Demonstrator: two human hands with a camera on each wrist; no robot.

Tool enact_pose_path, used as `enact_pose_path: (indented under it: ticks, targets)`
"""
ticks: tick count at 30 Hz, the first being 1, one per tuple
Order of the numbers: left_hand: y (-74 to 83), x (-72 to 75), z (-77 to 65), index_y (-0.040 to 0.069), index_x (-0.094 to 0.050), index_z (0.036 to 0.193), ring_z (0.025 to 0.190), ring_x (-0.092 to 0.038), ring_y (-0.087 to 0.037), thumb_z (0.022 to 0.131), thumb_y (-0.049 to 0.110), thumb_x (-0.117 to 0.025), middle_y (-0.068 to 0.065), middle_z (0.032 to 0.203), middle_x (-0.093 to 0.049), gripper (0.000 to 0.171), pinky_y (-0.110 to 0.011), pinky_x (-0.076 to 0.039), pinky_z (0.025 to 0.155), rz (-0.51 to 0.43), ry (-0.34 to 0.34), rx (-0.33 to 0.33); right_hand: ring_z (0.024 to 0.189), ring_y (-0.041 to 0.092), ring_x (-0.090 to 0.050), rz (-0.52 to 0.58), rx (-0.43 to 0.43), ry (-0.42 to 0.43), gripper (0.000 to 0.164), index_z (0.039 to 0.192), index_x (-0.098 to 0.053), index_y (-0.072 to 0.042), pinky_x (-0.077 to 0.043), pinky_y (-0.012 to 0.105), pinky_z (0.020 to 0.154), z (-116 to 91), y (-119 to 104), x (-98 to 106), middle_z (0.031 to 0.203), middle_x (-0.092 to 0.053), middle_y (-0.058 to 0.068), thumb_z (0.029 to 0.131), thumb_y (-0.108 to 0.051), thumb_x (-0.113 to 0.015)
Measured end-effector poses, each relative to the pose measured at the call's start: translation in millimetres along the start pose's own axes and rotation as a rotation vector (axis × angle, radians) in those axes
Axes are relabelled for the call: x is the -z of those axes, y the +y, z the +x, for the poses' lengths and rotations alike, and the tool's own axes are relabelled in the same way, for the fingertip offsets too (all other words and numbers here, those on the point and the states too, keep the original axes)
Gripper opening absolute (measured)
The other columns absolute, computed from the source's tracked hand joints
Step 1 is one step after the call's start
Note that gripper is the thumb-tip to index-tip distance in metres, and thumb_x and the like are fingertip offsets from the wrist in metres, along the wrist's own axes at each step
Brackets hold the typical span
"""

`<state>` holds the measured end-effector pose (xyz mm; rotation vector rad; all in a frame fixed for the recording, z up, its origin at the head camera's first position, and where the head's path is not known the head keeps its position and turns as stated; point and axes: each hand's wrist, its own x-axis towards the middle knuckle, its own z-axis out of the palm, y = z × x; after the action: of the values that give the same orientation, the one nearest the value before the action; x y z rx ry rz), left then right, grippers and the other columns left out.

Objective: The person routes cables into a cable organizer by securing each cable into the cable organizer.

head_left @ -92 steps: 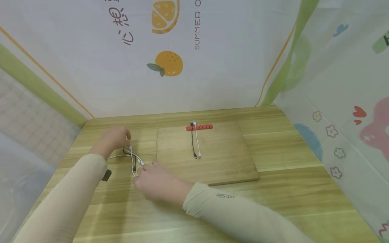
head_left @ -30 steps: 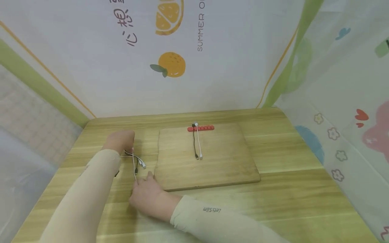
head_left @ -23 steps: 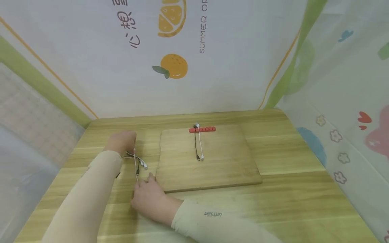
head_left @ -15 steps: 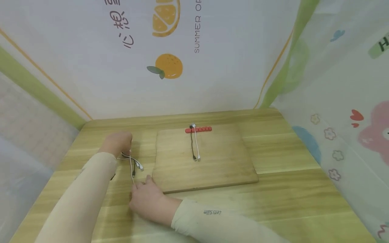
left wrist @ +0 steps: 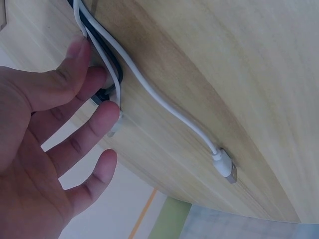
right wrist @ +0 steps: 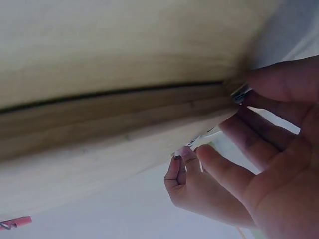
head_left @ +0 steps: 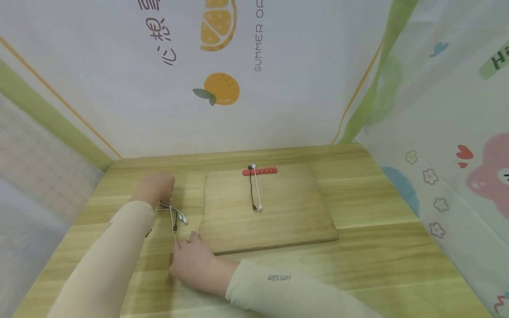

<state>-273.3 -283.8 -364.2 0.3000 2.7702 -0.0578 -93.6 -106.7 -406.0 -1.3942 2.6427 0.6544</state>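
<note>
My left hand [head_left: 157, 187] pinches the upper end of a white USB cable [head_left: 172, 216] between thumb and fingers, at the table's left side. That cable runs nearly straight down to my right hand [head_left: 195, 265], which pinches its lower end near the board's front left corner. In the right wrist view, a small metal plug [right wrist: 240, 93] shows between the right thumb and fingertips. Loose cables lie beside the left hand: a black one with a black plug [head_left: 175, 228] and white ones ending in white plugs [head_left: 184, 220]. Another white plug [left wrist: 224, 165] lies on the table in the left wrist view.
Right of the hands lies a wooden board [head_left: 294, 212]. At its back edge sits a red cable holder [head_left: 267, 170] with a row of knobs. It carries a black cable [head_left: 252, 190] and a white cable [head_left: 257, 190], side by side. Printed curtains [head_left: 294, 97] surround the table.
Since the earliest frame, my right hand has moved down and slightly left, away from the loose plugs. The white cable has straightened between my hands. Over the last second both hands stay nearly still.
</note>
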Motion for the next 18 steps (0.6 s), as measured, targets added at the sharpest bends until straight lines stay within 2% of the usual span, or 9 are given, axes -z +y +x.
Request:
enact_pose_path:
  ticks: [3, 8, 12, 15, 18]
  targets:
    - [1.6, -4.6, 1.9, 0.008, -0.068, 0.081, 0.074, -0.059, -0.023, 0.081, 0.006, -0.084, -0.005, 0.079, -0.067, 0.016, -0.042, -0.056, 0.071, -0.013, -0.011, 0.006, 0.145, 0.011, -0.052, -0.020, -0.005, 0.004, 0.029, 0.133, -0.067, -0.054, -0.038, 0.048, 0.127, -0.7, -3.9, -3.7, 0.156, -0.056, -0.013, 0.108, -0.049, -0.054]
    - [0.6, -3.9, 2.3, 0.006, -0.070, 0.088, 0.079, -0.064, -0.025, 0.081, 0.007, -0.085, -0.007, 0.085, -0.072, 0.017, -0.049, -0.060, 0.077, 0.009, -0.018, 0.013, 0.138, 0.012, -0.057, -0.010, 0.006, 0.047, 0.027, 0.131, -0.070, -0.051, -0.043, 0.048, 0.122, -1.9, -1.3, -1.4, 0.148, -0.062, -0.011, 0.108, -0.047, -0.057]
    - [1.9, -3.6, 4.1, 0.006, -0.070, 0.088, 0.079, -0.064, -0.025, 0.080, 0.007, -0.086, -0.007, 0.086, -0.073, 0.017, -0.052, -0.061, 0.079, 0.013, 0.009, 0.005, 0.117, 0.008, -0.063, -0.003, 0.015, 0.083, 0.023, 0.125, -0.073, -0.047, -0.053, 0.038, 0.106, -0.3, 7.8, 0.8, 0.130, -0.067, -0.012, 0.107, -0.043, -0.059]
    - [2.3, -3.8, 2.1, 0.006, -0.071, 0.086, 0.079, -0.064, -0.024, 0.083, 0.009, -0.085, -0.006, 0.086, -0.073, 0.015, -0.052, -0.061, 0.081, 0.000, 0.008, 0.002, 0.103, 0.004, -0.062, 0.004, 0.026, 0.084, 0.020, 0.118, -0.073, -0.049, -0.052, 0.030, 0.092, 2.4, 11.2, 4.1, 0.118, -0.068, -0.016, 0.108, -0.041, -0.058]
    - [1.4, -2.2, -0.9, 0.006, -0.070, 0.084, 0.080, -0.064, -0.024, 0.084, 0.010, -0.084, -0.007, 0.086, -0.072, 0.015, -0.053, -0.060, 0.083, -0.004, -0.004, 0.005, 0.094, 0.003, -0.061, -0.003, 0.044, 0.098, 0.020, 0.111, -0.073, -0.049, -0.051, 0.028, 0.083, 5.5, 11.8, 7.7, 0.109, -0.069, -0.020, 0.109, -0.037, -0.057]
